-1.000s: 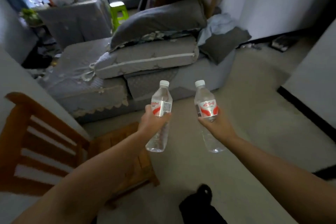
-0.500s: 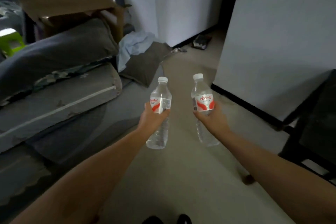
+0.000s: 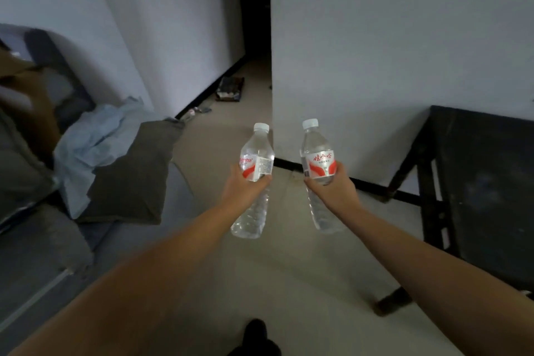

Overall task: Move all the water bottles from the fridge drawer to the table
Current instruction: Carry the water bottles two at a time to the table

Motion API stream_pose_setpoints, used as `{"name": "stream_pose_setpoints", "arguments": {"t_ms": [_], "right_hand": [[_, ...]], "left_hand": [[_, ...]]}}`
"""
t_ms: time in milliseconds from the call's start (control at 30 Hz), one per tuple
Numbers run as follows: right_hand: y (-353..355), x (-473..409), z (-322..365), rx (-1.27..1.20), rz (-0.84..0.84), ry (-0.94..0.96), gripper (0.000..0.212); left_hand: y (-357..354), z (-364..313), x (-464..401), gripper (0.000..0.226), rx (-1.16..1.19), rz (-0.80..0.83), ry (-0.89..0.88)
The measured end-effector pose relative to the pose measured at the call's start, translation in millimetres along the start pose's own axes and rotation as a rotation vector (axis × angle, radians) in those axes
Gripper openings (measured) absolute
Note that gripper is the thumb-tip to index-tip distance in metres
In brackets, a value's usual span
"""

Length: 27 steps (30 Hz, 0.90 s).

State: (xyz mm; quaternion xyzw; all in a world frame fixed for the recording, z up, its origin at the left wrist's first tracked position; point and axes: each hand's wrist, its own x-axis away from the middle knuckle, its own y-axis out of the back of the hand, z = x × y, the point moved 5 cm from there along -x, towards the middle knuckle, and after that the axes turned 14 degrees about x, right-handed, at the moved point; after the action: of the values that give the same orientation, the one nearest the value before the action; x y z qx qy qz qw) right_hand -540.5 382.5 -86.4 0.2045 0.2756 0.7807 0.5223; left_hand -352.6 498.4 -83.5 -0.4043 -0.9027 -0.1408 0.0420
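We hold two water bottles upright out in front of us, side by side and apart. The left bottle sits in our left hand, fingers wrapped round its label band; the right bottle is gripped the same way by our right hand. Both caps are on, and both bottles hang over bare floor, touching nothing else.

What has changed over the last second is the view: the sofa and its cushions, straight ahead before, have slid off to 9 o'clock, where only a grey cushion and a pale cloth remain, and a dark desk has come in at 3 o'clock against the white wall. The grips look unchanged.

We judge that we are mid-carry and turning toward the desk, so setting down comes next. The fridge drawer is out of sight, so we cannot tell how many bottles remain.
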Motion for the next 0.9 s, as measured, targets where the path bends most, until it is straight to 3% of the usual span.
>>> {"name": "stream_pose_setpoints", "arguments": {"t_ms": [200, 400, 533, 900], "right_hand": [[3, -69, 13, -0.044, -0.102, -0.125, 0.059], [33, -123, -20, -0.013, -0.193, -0.240, 0.063], [71, -170, -62, -0.023, -0.284, -0.302, 0.064], [228, -289, -164, -0.083, -0.491, -0.491, 0.060]], "left_hand": [[-31, -37, -114, 0.058, 0.024, 0.165, -0.033], [-106, -51, -185, 0.068, -0.075, 0.314, -0.017], [-187, -76, -226, 0.059, -0.173, 0.419, -0.093], [-427, -178, -307, 0.061, -0.202, 0.691, -0.244]]}}
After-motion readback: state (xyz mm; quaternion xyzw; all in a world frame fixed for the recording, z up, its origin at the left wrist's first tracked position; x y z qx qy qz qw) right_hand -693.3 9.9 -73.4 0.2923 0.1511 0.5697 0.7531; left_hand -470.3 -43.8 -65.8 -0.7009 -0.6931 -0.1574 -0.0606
